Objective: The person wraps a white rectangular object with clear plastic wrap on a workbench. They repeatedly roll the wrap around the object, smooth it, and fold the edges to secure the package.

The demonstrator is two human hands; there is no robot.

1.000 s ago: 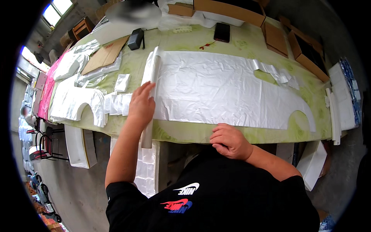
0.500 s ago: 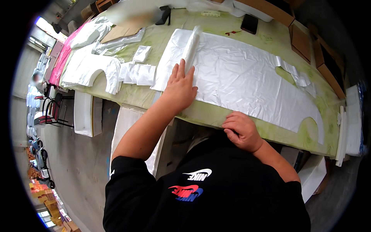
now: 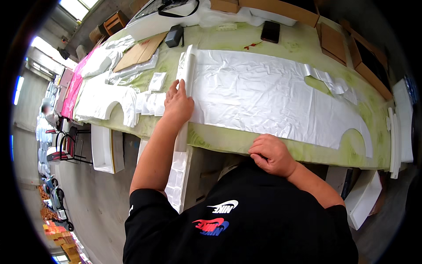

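Note:
A long sheet of thin white plastic film (image 3: 246, 88), shaped like a disposable apron with curved cut-outs at its right end, lies spread on the table. At its left end the film stands up in a rolled or folded ridge (image 3: 190, 66). My left hand (image 3: 178, 103) lies on the film beside this ridge, fingers stretched out toward the far side and grasping nothing. Loosely curled, my right hand (image 3: 273, 155) rests at the near table edge, with nothing visible in it. Small folded white packets (image 3: 149, 103) are just left of my left hand, which partly covers them.
More white film pieces (image 3: 107, 99) lie at the left, near flat cardboard (image 3: 140, 52) and a dark grey block (image 3: 174, 36). A phone (image 3: 270, 31) lies at the back. Cardboard boxes (image 3: 371, 66) line the right side of the green-patterned table (image 3: 220, 137). A chair (image 3: 68, 143) stands at left.
My left hand and the film's ridge have shifted left, and the strip of film left of the ridge is narrower. My right hand stays at the table edge. The view has tilted slightly.

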